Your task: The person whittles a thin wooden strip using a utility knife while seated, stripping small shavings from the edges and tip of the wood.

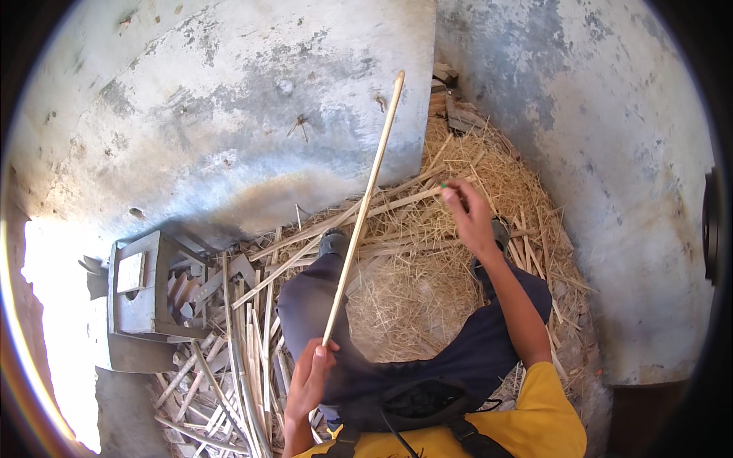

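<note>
Left hand (309,378) grips a smooth bamboo stick (363,206); right hand (469,217) pinches a thin split strip (382,204).

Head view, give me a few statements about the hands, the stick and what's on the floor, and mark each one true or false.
1. The left hand grips the lower end of a long pale stick. True.
2. The stick lies flat on the floor. False: it is held up, slanting away toward the wall.
3. The right hand is raised over the straw. True.
4. The right hand holds the stick too. False: it is apart from the stick, pinching something too small to tell.
5. A pile of split cane strips lies beside the left hand. True.
6. The grey wooden stool is on the person's right. False: it stands on the left.
</note>
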Motion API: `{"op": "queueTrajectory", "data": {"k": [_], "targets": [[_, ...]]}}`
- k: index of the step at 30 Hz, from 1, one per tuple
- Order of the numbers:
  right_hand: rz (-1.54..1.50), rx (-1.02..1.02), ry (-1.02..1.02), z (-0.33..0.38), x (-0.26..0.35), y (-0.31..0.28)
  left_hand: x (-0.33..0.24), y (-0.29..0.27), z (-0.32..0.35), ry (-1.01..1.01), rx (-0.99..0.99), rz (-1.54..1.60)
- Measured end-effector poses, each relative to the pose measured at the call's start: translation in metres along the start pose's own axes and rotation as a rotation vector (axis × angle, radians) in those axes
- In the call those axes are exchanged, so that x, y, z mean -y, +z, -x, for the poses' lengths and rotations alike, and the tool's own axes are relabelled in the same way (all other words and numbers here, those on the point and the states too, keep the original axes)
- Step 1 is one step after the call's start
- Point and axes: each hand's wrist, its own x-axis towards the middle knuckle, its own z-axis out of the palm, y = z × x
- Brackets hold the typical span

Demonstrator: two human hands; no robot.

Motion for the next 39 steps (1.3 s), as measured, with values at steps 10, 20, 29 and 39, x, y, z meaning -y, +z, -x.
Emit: {"op": "queueTrajectory", "data": {"k": [10, 20, 29, 39], "targets": [[0.083, 0.037, -0.406, 0.035, 0.061, 0.018, -0.008, 0.021, -0.025, 0.067, 0.05, -0.133], [0.176, -0.041, -0.404, 0.027, 0.056, 0.006, -0.032, 0.041, -0.019, 0.208, -0.092, -0.464], [0.23, -0.036, -0.464, 0.027, 0.053, 0.014, -0.019, 0.035, -0.014, 0.105, -0.047, -0.412], [0.24, -0.421, -0.183, -0.042, 0.003, -0.059, 0.01, 0.01, 0.014, -0.083, 0.159, -0.227]]}}
